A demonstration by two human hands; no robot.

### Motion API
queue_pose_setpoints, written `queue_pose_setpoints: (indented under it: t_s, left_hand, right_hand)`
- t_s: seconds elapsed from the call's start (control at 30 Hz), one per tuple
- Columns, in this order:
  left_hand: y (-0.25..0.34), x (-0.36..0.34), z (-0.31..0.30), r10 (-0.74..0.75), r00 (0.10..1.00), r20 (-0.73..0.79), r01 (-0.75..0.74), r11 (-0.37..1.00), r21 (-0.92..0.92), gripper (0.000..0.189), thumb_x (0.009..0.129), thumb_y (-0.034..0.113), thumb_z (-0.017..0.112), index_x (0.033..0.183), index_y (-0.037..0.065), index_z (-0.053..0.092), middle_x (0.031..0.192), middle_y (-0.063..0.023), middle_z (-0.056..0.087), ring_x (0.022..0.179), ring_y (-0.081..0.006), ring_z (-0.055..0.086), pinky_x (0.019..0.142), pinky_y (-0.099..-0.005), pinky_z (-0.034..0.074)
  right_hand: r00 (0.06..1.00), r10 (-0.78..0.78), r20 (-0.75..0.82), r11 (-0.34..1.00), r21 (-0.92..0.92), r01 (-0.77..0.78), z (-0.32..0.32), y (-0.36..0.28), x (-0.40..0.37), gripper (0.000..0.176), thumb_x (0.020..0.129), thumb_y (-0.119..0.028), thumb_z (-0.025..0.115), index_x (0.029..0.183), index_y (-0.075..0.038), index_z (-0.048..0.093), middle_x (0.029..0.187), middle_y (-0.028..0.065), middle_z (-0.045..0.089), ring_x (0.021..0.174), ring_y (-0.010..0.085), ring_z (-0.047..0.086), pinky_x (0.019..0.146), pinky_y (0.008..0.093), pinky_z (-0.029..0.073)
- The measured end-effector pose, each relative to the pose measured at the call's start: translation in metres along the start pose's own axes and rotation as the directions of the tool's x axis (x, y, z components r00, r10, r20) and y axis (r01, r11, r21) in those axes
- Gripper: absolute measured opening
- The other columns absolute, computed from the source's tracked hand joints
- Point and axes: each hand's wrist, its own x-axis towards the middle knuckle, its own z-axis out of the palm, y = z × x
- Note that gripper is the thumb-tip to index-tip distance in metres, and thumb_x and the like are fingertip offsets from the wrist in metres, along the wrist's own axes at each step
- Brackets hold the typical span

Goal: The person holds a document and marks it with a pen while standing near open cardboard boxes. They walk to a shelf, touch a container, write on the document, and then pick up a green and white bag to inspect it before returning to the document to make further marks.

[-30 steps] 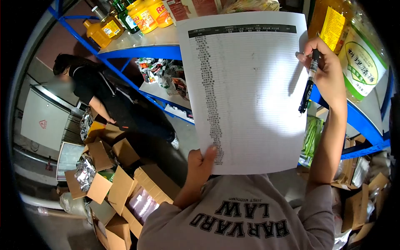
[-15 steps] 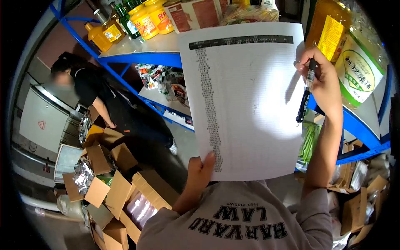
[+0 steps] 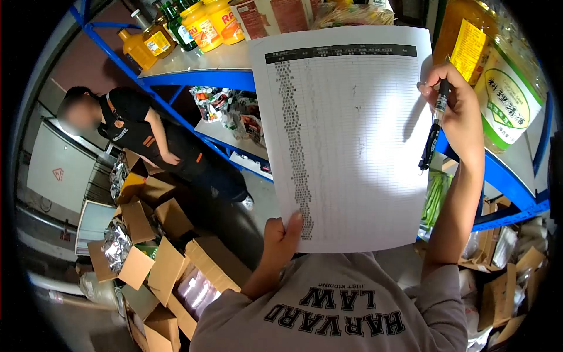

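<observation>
A printed sheet of paper (image 3: 346,146) with a dark header row and ruled table lines is held up in front of my chest. My left hand (image 3: 282,237) grips its lower left corner, thumb on top and the other fingers hidden behind. At the upper right edge, my right hand (image 3: 454,105) is closed around a black pen (image 3: 433,138) that points downward. The fingertips of that hand are right at the sheet's edge, and its shadow falls on the paper. A bright patch of light covers the sheet's right side.
Blue-framed shelving (image 3: 205,80) carries yellow jars (image 3: 202,26) and bottles. Large jugs (image 3: 507,97) stand close by my right hand. A person in a dark apron (image 3: 176,141) stands at the left, near open cardboard boxes (image 3: 167,270) on the floor. More boxes (image 3: 498,293) lie lower right.
The person at the left has straightened up from bending over the boxes. My sheet has tilted slightly, showing its header more clearly; both hands keep their hold.
</observation>
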Motion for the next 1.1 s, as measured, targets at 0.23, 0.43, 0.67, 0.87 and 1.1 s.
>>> queue_pose_setpoints:
  t_s: [0.23, 0.43, 0.67, 0.87, 1.1]
  left_hand:
    - [0.009, -0.001, 0.005, -0.002, 0.999, -0.044, 0.002, 1.0, 0.006, 0.031, 0.083, 0.02, 0.045, 0.067, -0.005, 0.052, 0.055, -0.0021, 0.052, 0.05, -0.0047, 0.044, 0.043, -0.02, 0.034]
    - [0.005, 0.002, 0.005, 0.031, 0.998, -0.045, -0.03, 0.999, 0.028, 0.03, 0.083, 0.018, 0.045, 0.065, -0.005, 0.051, 0.053, -0.001, 0.05, 0.05, -0.0039, 0.041, 0.042, -0.0206, 0.033]
    - [0.004, 0.001, 0.003, 0.042, 0.999, -0.024, -0.04, 0.997, 0.067, 0.031, 0.083, 0.018, 0.045, 0.06, -0.003, 0.047, 0.049, 0.0011, 0.044, 0.048, -0.0028, 0.036, 0.04, -0.0207, 0.029]
    - [0.008, 0.0, 0.006, -0.019, 1.0, -0.022, 0.019, 1.0, -0.019, 0.032, 0.084, 0.019, 0.044, 0.062, -0.004, 0.048, 0.052, 0.0008, 0.046, 0.049, -0.0026, 0.038, 0.042, -0.0191, 0.03]
    - [0.006, 0.003, 0.008, -0.018, 1.0, -0.016, 0.017, 0.997, -0.076, 0.03, 0.083, 0.02, 0.045, 0.07, -0.006, 0.053, 0.059, -0.0036, 0.054, 0.052, -0.0049, 0.045, 0.045, -0.0191, 0.036]
  right_hand:
    - [1.0, 0.014, 0.002, 1.0, 0.023, -0.014, 0.0, 0.001, 0.001, 0.018, 0.071, 0.014, 0.044, 0.08, -0.001, 0.043, 0.072, -0.0011, 0.043, 0.073, 0.0039, 0.047, 0.071, 0.0164, 0.039]
    - [1.0, -0.009, 0.002, 0.997, 0.071, 0.009, 0.001, 0.007, 0.001, 0.028, 0.068, 0.021, 0.034, 0.082, -0.001, 0.043, 0.077, 0.0, 0.045, 0.079, 0.0062, 0.049, 0.075, 0.0178, 0.038]
    - [1.0, 0.003, 0.011, 0.993, 0.117, -0.004, 0.001, 0.005, 0.0, 0.027, 0.071, 0.019, 0.032, 0.084, -0.001, 0.043, 0.08, 0.001, 0.047, 0.084, 0.0079, 0.051, 0.077, 0.0185, 0.038]
    - [0.999, 0.011, 0.035, 0.993, 0.12, -0.015, -0.002, 0.01, -0.001, 0.03, 0.069, 0.021, 0.031, 0.087, -0.001, 0.044, 0.081, 0.0012, 0.048, 0.085, 0.0086, 0.051, 0.079, 0.0185, 0.038]
    - [0.999, 0.008, 0.034, 0.992, 0.128, -0.013, -0.004, 0.015, 0.0, 0.035, 0.067, 0.022, 0.028, 0.088, 0.0, 0.044, 0.083, 0.0023, 0.049, 0.086, 0.0104, 0.052, 0.082, 0.0213, 0.039]
